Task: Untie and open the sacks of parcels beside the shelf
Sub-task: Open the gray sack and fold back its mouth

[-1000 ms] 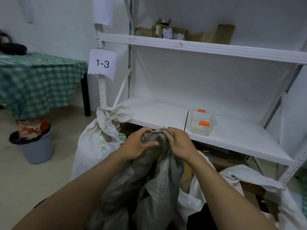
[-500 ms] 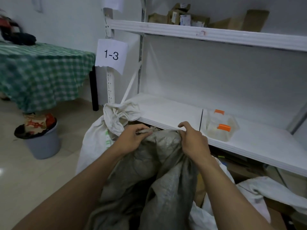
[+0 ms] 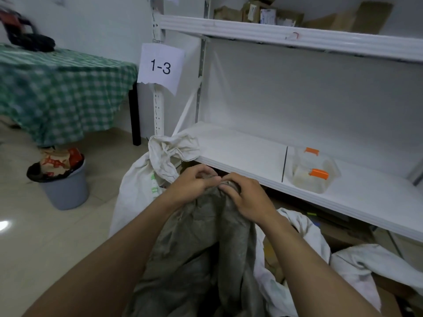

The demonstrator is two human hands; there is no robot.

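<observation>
The grey sack (image 3: 201, 248), nearest and just before the shelf (image 3: 240, 152), is pinched at its gathered neck by the left hand (image 3: 192, 186) and right hand (image 3: 247, 197); untying is judged in hand, the hidden tie needing to be worked loose, with the bunched white sack (image 3: 137, 186) beyond at left yet to be opened.

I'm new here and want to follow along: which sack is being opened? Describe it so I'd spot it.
Find the white shelf with the "1-3" label; sacks sit before it. The nearest sack has its gathered neck pinched by the left hand and right hand. It alone is dull grey-brown; the left sack and right sack are white.
</observation>
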